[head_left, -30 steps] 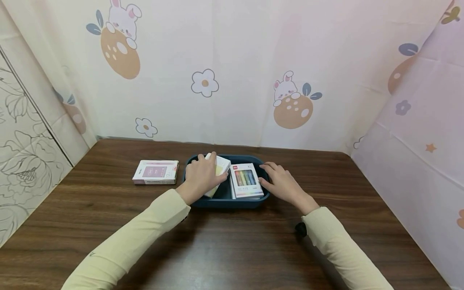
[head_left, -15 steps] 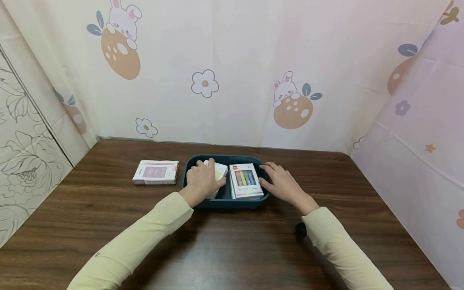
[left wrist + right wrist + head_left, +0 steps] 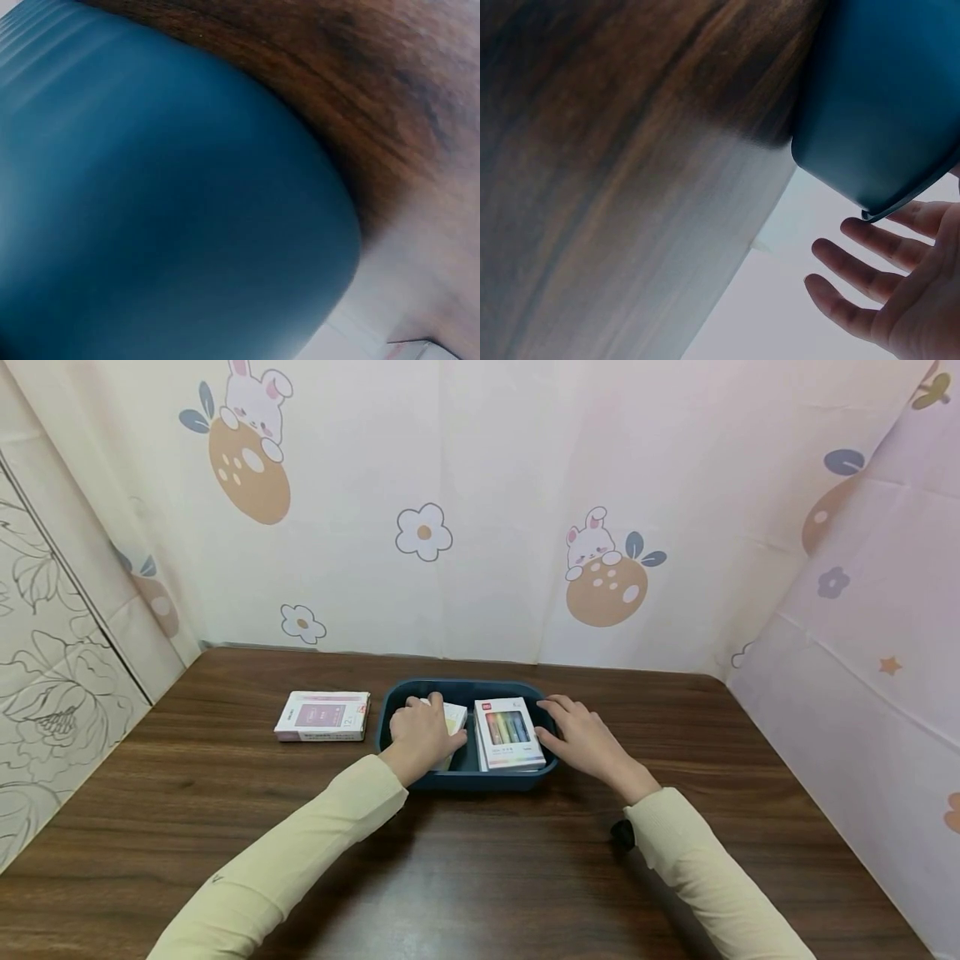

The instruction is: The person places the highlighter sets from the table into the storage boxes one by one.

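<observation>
A dark blue basket [image 3: 465,781] stands on the table. Over its left half, my left hand [image 3: 420,735] holds a white-and-yellow box [image 3: 454,717], mostly hidden under the fingers and palm. Beside it in the basket lies a white box [image 3: 512,735] with a picture of coloured sticks on its front. My right hand [image 3: 588,743] is at the basket's right rim, its thumb near the white box. In the right wrist view the fingers [image 3: 866,266] are spread and nearly straight beside the rim. The left wrist view shows only the basket's outer wall [image 3: 187,195], table and a blurred box corner.
A white-and-pink box [image 3: 322,717] lies flat on the table to the left of the basket. The brown wooden table [image 3: 480,877] ends at a patterned curtain [image 3: 495,585] behind, with more cloth on both sides.
My left hand has lowered the white-and-yellow box further into the left of the basket, and the box is less tilted. The right hand has stayed at the rim.
</observation>
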Action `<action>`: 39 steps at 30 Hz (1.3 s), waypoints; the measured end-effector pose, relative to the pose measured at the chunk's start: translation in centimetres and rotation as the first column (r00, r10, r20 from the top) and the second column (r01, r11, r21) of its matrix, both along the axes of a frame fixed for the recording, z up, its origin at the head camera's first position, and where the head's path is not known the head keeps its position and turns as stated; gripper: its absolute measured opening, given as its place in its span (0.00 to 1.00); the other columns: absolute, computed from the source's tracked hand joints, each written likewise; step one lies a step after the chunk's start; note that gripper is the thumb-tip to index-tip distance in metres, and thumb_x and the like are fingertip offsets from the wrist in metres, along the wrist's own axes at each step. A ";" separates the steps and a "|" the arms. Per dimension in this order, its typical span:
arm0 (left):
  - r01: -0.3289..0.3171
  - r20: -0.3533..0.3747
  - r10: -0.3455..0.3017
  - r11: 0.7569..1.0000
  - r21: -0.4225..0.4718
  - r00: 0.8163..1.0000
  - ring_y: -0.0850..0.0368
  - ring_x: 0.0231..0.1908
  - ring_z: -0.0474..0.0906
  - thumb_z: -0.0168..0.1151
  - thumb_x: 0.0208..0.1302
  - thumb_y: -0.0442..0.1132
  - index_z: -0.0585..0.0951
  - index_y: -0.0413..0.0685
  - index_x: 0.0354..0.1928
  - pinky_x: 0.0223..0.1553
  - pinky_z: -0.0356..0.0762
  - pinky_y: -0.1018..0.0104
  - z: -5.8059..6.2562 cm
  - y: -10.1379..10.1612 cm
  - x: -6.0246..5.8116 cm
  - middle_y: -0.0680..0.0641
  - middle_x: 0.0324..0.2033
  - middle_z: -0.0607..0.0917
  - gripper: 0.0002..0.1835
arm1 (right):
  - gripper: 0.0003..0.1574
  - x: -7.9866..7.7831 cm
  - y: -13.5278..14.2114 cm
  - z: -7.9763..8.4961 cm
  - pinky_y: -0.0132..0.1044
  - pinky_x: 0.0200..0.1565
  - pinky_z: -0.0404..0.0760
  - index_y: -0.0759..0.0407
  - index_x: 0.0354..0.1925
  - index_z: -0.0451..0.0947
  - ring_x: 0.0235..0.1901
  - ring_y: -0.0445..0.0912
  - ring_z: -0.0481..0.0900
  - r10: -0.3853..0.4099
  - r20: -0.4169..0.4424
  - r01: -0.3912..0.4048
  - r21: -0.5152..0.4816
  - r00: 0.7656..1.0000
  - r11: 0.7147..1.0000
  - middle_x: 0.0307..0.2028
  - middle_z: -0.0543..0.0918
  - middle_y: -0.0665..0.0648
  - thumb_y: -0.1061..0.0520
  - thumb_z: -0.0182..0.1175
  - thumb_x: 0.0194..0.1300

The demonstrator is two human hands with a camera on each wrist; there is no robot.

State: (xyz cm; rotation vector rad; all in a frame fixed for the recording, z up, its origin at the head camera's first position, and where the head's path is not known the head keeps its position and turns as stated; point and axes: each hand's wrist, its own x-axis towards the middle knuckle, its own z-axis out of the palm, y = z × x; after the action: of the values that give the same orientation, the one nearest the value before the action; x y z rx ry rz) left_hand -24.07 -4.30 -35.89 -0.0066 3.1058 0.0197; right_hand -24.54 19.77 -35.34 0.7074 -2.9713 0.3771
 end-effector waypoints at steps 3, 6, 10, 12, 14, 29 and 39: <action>-0.008 0.006 0.008 1.000 -0.016 1.000 0.52 0.23 0.73 0.51 0.53 0.69 0.65 0.42 0.62 0.21 0.74 0.64 -0.1 0.1 0.0 0.35 0.41 0.77 0.44 | 0.33 0.0 0.0 0.0 0.62 0.54 0.65 0.60 0.63 0.63 0.59 0.61 0.66 0.003 0.000 -0.003 0.001 1.000 1.000 0.62 0.65 0.65 0.45 0.50 0.65; -0.014 0.001 0.014 0.999 -0.034 1.000 0.52 0.23 0.73 0.51 0.53 0.69 0.64 0.42 0.62 0.21 0.74 0.65 -0.2 0.2 -0.1 0.35 0.41 0.77 0.44 | 0.33 0.0 0.0 0.0 0.62 0.54 0.66 0.60 0.63 0.64 0.59 0.61 0.66 0.003 0.000 -0.003 -0.002 1.000 1.000 0.62 0.66 0.65 0.45 0.50 0.65; -0.015 0.000 0.015 0.998 -0.055 1.000 0.53 0.22 0.73 0.50 0.53 0.70 0.65 0.42 0.61 0.20 0.74 0.65 -0.4 0.3 -0.2 0.35 0.42 0.77 0.44 | 0.32 -0.1 0.0 0.0 0.62 0.55 0.66 0.59 0.62 0.64 0.59 0.60 0.66 -0.004 0.005 0.004 -0.002 1.000 1.000 0.62 0.66 0.64 0.45 0.51 0.65; -0.013 0.003 0.013 0.998 -0.061 1.000 0.53 0.22 0.74 0.50 0.52 0.70 0.66 0.42 0.61 0.19 0.74 0.65 -0.5 0.3 -0.3 0.35 0.43 0.77 0.44 | 0.32 -0.1 0.0 0.0 0.62 0.55 0.66 0.59 0.62 0.64 0.59 0.60 0.66 -0.005 0.009 0.005 0.000 1.000 1.000 0.62 0.66 0.64 0.45 0.51 0.65; -0.009 0.004 0.009 0.998 -0.060 1.000 0.53 0.23 0.74 0.50 0.52 0.70 0.66 0.42 0.61 0.19 0.74 0.65 -0.6 0.3 -0.3 0.34 0.45 0.77 0.44 | 0.32 -0.1 0.0 0.0 0.61 0.55 0.66 0.59 0.63 0.64 0.59 0.60 0.66 -0.008 0.015 0.008 -0.002 1.000 1.000 0.62 0.66 0.64 0.45 0.50 0.65; 0.022 0.045 -0.021 1.000 -0.020 0.999 0.52 0.27 0.76 0.48 0.56 0.69 0.67 0.43 0.60 0.23 0.75 0.63 0.5 -0.3 0.0 0.37 0.41 0.78 0.42 | 0.32 0.0 0.0 -0.1 0.62 0.55 0.65 0.59 0.62 0.64 0.59 0.60 0.66 -0.011 0.005 0.011 -0.009 1.000 1.000 0.62 0.66 0.64 0.45 0.51 0.65; 0.094 -0.024 -0.094 0.995 -0.022 0.995 0.46 0.32 0.77 0.49 0.58 0.66 0.69 0.44 0.58 0.28 0.78 0.58 1.7 -0.8 0.5 0.39 0.39 0.78 0.37 | 0.32 0.0 0.1 -0.2 0.62 0.54 0.66 0.59 0.62 0.64 0.58 0.61 0.66 0.001 -0.013 -0.001 -0.013 1.000 1.000 0.61 0.66 0.64 0.46 0.51 0.65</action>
State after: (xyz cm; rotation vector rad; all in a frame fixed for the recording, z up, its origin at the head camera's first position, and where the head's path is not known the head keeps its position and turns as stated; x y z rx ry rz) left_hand -23.54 -5.13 -34.24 0.1405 3.1272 -0.0157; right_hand -24.59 19.84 -35.54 0.7075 -2.9533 0.3902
